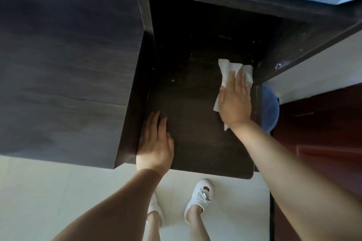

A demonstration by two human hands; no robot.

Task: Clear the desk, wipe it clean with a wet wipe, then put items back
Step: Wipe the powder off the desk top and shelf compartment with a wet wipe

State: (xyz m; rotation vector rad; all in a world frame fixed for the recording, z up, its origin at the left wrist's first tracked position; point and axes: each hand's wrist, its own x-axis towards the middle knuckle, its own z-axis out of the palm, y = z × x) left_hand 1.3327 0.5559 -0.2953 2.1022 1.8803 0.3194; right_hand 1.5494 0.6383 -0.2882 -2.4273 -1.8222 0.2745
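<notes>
Wiping stage. The right hand lay open and flat on the crumpled white wet wipe, pressing it to the dark wooden worktop near its right edge. The left hand, open and empty, rested at the worktop's left edge, probably for support.

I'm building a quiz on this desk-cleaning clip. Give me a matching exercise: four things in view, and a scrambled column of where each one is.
Things:
1. wet wipe
2. left hand
3. blue basin
4. white shoes

Places:
A. on the pale floor below the desk edge
B. flat on the desk's near left side
C. under the right hand
D. right of the desk, lower down

Pairs: 1-C, 2-B, 3-D, 4-A
</notes>
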